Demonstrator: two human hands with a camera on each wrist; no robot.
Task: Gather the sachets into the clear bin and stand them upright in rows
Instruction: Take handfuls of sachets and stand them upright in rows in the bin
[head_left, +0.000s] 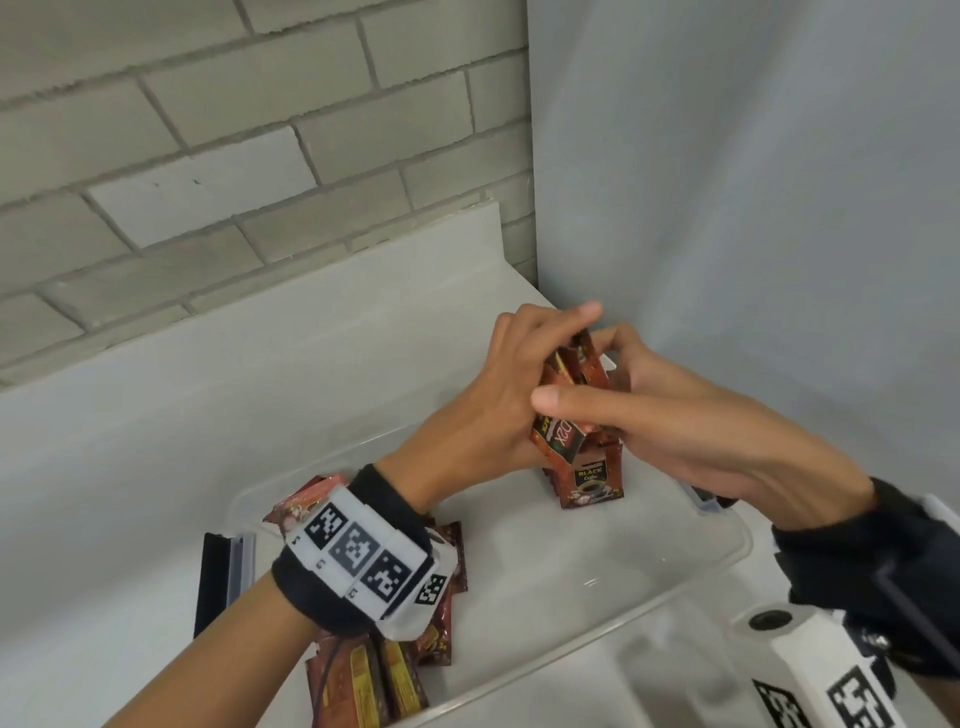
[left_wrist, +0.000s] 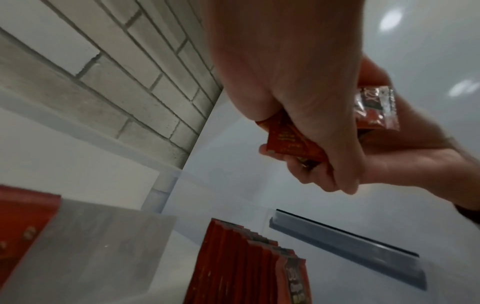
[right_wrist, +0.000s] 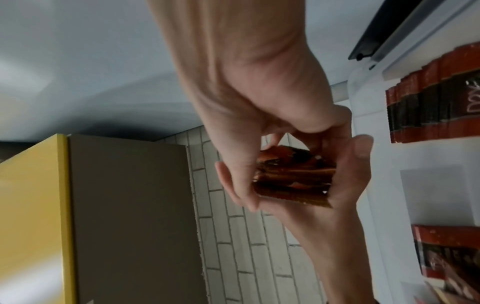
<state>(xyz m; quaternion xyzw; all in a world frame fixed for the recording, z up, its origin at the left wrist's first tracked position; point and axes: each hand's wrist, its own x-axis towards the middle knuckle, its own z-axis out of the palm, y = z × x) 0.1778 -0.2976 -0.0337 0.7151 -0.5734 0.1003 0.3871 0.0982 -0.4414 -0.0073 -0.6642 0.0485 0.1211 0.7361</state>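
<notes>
Sachets (head_left: 563, 410), glossy red-brown, stacked, clamped between left hand (head_left: 483, 395) and right hand (head_left: 691, 415) grips

A white counter (head_left: 156, 415) carries everything, running back to a low white upstand under a grey brick wall (head_left: 208, 130) and ending at a plain pale wall on the right. Directly on it stands the clear bin (head_left: 727, 551), with dark latches on its two short ends. Whether the sachets (head_left: 363, 675) at the near left lie in the bin cannot be told.
</notes>
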